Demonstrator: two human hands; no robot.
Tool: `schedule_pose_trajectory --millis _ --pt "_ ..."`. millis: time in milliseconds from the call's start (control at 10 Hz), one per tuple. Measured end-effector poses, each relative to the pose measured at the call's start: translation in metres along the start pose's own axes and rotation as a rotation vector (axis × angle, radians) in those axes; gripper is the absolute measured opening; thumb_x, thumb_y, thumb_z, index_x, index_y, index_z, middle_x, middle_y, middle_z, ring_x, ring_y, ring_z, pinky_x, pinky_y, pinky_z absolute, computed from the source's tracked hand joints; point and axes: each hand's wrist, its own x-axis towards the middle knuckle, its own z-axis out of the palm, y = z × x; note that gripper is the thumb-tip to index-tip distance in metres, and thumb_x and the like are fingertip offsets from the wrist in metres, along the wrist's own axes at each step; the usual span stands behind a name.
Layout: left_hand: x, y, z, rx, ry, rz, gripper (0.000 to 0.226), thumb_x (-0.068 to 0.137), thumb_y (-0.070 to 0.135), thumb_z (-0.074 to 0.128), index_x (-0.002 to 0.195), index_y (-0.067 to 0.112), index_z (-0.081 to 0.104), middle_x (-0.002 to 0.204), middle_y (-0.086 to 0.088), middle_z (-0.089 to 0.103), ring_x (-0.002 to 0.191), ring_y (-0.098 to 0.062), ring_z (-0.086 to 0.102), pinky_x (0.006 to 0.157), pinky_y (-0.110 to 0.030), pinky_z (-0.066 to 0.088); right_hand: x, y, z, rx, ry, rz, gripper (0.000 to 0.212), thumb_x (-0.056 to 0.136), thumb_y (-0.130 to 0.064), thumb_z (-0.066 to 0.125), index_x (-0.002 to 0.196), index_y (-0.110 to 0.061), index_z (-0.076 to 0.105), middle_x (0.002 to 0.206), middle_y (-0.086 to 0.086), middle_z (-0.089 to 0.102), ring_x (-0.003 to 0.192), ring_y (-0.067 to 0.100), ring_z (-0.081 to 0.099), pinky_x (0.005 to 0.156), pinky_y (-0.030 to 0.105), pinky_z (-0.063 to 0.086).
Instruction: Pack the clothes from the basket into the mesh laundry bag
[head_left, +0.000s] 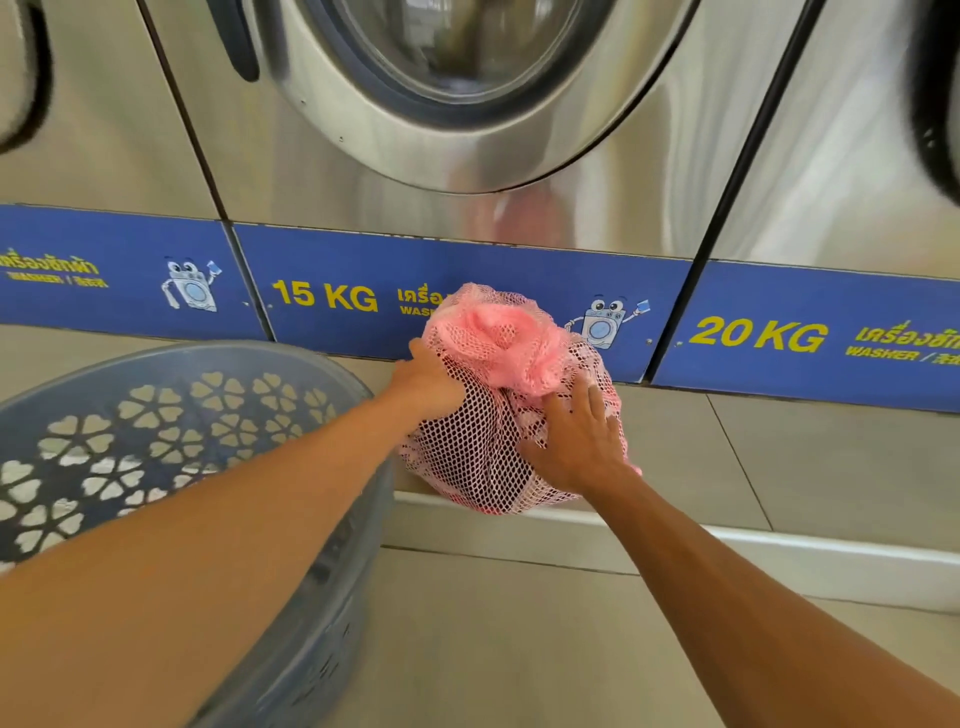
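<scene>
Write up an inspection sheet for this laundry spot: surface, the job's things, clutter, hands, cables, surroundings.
Surface: beige tiled floor with a raised tiled step under the machines.
Job's things: pink mesh laundry bag stands on the step, bulging with dark and pink clothes; grey basket beside it on the floor, no clothes visible inside.
Clutter: nothing seen.
Hands: left hand grips the bag's mesh near the top; right hand lies flat against the bag's side, fingers spread.
Cables: nothing seen.
Surroundings: steel washer with a round door right behind the bag, marked 15 KG; neighbouring washer marked 20 KG.
</scene>
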Motion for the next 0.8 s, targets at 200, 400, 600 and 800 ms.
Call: schedule_pose_trajectory --millis 200,400,600,800 --pt "-0.015 0.011 -0.013 0.179 -0.016 0.166 0.071 0.087 0.011 0.055 0.150 0.010 0.023 0.149 -0.020 0.030 0.136 -0.037 0.037 0.108 -0.044 0.041 -0.007 -0.023 -0.032 -0.025 0.179 0.054 0.038 0.091 -0.026 0.056 0.124 -0.007 0.056 0.133 0.016 0.058 0.128 0.035 0.045 0.104 0.051 0.043" --pt "0.019 0.022 -0.009 0.217 0.091 0.270 0.041 0.083 0.009 0.060 0.121 0.004 0.046 0.126 -0.018 0.042 0.120 -0.035 0.041 0.093 -0.042 0.043 0.002 -0.017 -0.035 0.312 0.415 0.298 0.016 0.082 -0.007 0.055 0.099 -0.008 0.057 0.094 0.008 0.061 0.091 0.031 0.054 0.071 0.040 0.044" --pt "-0.003 0.041 -0.025 0.209 0.042 0.283 0.023 0.084 0.001 0.058 0.106 0.002 0.058 0.103 -0.009 0.052 0.099 -0.028 0.053 0.074 -0.035 0.044 -0.038 -0.014 -0.057 0.472 0.300 0.288 0.036 0.078 0.000 0.058 0.108 -0.016 0.071 0.107 0.006 0.071 0.103 0.030 0.062 0.083 0.042 0.053" --pt "-0.061 0.088 -0.091 0.325 -0.204 0.268 0.029 0.086 0.011 0.062 0.115 0.006 0.062 0.119 -0.018 0.053 0.112 -0.035 0.053 0.094 -0.045 0.049 -0.061 -0.041 -0.173 0.379 0.105 0.173 0.047 0.081 0.000 0.057 0.125 -0.012 0.068 0.124 0.007 0.069 0.119 0.029 0.054 0.095 0.039 0.047"
